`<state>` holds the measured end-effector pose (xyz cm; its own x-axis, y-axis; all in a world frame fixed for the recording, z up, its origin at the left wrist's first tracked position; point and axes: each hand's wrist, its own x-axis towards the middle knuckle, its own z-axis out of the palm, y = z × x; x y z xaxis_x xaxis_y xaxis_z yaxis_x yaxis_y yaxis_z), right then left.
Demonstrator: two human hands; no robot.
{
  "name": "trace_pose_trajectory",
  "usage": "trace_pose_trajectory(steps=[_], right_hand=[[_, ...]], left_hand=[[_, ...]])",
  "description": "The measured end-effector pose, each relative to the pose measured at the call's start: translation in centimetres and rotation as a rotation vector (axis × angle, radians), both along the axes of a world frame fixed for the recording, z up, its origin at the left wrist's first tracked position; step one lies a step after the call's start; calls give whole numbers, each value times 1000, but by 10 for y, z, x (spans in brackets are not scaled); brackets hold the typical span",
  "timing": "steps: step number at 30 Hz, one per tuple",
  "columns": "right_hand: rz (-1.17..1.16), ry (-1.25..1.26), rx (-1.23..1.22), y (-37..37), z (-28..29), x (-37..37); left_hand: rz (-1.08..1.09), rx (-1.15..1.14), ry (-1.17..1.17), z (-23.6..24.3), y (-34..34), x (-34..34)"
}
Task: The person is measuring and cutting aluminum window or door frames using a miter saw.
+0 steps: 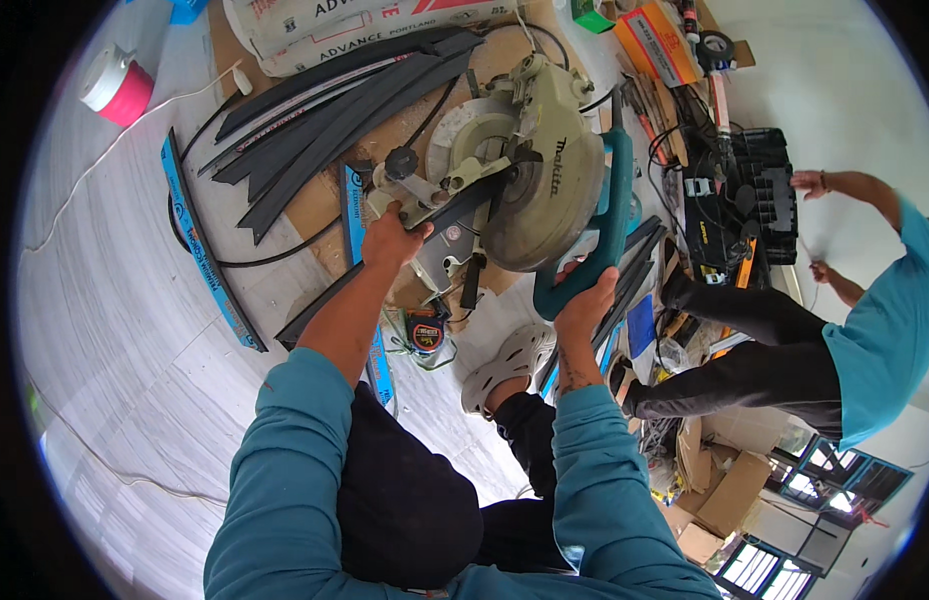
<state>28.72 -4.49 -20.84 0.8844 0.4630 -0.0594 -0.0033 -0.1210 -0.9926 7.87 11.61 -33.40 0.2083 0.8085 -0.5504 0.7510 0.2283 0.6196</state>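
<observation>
A grey-green miter saw [540,200] with a round blade guard stands on cardboard. My right hand [585,300] is wrapped round the lower part of its teal handle [613,215]. My left hand [393,238] grips a long dark profile strip [323,305] at the saw's fence, just below the black knob [401,163]. The strip runs from the lower left in under the guard; its part beneath the saw is hidden. An orange and black tape measure [426,334] lies below the saw base, near my foot in a white clog [495,370].
Dark strips [315,130] lie at the upper left, a blue-wrapped strip [210,260] and a white-pink container [120,90] on the tiles [135,350]. At right, a co-worker [875,360] in teal reaches near an open black toolbox [765,185]. Cardboard boxes [730,490] lie behind.
</observation>
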Motion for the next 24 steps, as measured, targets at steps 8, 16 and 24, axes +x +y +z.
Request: trace_pose_trajectory(steps=[8, 16, 24], right_hand=[[-22, -21, -68, 9, 23, 3], [-53, 7, -214, 31, 86, 8], [-84, 27, -166, 28, 71, -1]], left_hand=[[0, -25, 19, 4, 0, -2], [6, -29, 11, 8, 0, -2], [3, -33, 1, 10, 1, -2]])
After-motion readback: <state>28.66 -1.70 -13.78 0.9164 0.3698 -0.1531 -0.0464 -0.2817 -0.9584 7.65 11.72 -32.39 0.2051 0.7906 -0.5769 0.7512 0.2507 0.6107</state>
